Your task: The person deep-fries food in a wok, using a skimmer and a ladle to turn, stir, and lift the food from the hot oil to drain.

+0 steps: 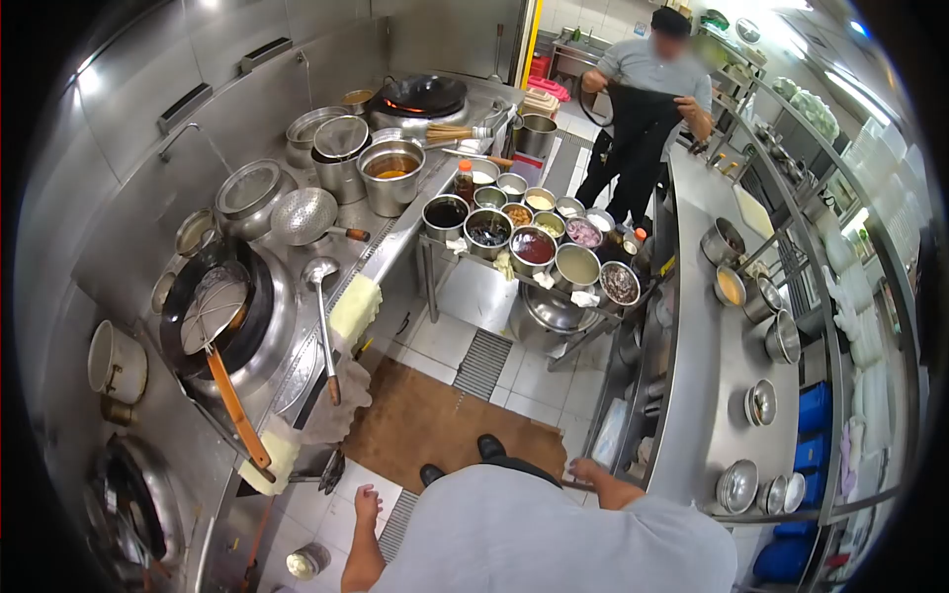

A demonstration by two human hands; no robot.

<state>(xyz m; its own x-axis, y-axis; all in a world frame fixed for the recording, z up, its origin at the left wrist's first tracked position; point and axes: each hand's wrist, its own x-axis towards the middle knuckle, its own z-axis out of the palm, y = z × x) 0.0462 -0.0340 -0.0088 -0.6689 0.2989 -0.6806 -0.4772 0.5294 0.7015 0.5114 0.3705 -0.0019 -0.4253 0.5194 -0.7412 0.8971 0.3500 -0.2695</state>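
Observation:
My left hand [368, 504] hangs low beside my body, its fingers loosely apart and holding nothing, near the stove's front edge. On the other side, my right hand [587, 471] is held out by the right counter with its fingers apart and nothing in them. A wok [178, 308] sits on the left burner, with a wire strainer [219, 296] resting in it; the strainer's wooden handle [237, 407] points towards me. A steel ladle [321, 316] lies on the stovetop. Folded yellowish cloths [356, 308] lie along the stove edge.
Several bowls of sauces and ingredients stand on a rack [427, 287] ahead. A person [643, 109] in a dark apron stands beyond it. The right counter [682, 395] carries steel bowls [737, 486]. A brown mat [415, 405] covers the floor; a jar [306, 561] stands lower left.

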